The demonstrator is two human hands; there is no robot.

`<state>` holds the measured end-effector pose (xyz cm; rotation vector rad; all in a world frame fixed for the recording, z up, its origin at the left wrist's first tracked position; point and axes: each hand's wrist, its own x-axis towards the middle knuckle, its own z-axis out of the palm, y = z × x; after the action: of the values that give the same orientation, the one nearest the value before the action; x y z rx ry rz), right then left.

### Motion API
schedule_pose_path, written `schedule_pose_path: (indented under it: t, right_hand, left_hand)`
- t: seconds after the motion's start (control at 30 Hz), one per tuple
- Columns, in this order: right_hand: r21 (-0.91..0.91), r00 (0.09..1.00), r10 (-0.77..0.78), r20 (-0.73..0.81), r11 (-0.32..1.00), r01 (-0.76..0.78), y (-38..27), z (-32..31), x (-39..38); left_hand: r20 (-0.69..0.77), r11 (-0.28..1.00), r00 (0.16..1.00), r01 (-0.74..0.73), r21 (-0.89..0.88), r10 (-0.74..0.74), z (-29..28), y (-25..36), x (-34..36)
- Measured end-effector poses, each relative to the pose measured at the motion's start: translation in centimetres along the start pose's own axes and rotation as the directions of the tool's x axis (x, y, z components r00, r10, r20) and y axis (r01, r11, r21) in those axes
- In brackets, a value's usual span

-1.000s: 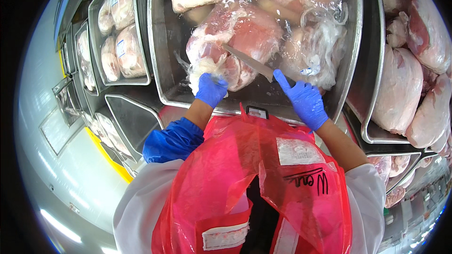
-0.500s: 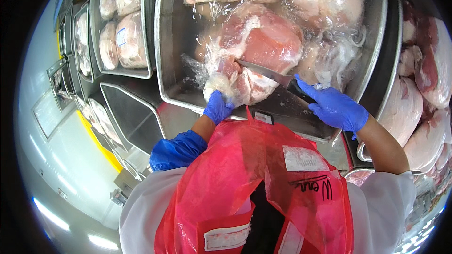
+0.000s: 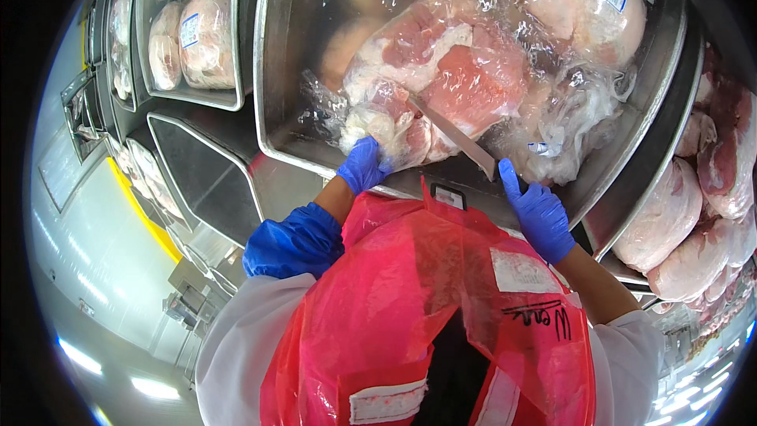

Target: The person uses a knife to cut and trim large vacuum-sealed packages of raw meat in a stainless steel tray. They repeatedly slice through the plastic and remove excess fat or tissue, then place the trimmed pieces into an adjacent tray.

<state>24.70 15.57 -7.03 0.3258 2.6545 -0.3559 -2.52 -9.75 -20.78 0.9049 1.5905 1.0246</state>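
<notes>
A large raw ham, pink and red with pale fat, lies in clear plastic wrap in a deep metal tub. My left hand, in a blue glove, is closed on its narrow, pale end at the near side of the tub. My right hand, also in a blue glove, grips a knife with the index finger stretched along the handle. The blade slants up and left, with its tip at the meat near the narrow end. The hand hides most of the handle.
More wrapped hams with labels lie at the tub's far side. Crumpled clear plastic sits to the right. Another tub of wrapped meat stands left, above a dark bin. Unwrapped pieces of meat are piled at the right.
My right hand and the knife have moved nearer to me, and the blade points more steeply away. My left hand keeps its hold on the ham's narrow end. The whole view has shifted slightly.
</notes>
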Motion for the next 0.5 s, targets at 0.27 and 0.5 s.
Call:
schedule_pose_path:
  t: [0.27, 0.5]
  right_hand:
    - [0.196, 0.999, -0.029, -0.032, 0.980, 0.034, 2.1, 2.0, 0.4]
    - [0.587, 0.912, -0.022, 0.409, 0.772, -0.244, 4.9, -6.1, 1.2]
  left_hand:
    - [-0.050, 0.967, 0.966, 0.255, -0.005, -0.255, 0.1, -3.0, -0.6]
    - [-0.059, 0.910, 0.974, 0.226, 0.347, -0.220, -0.9, -4.3, -0.5]
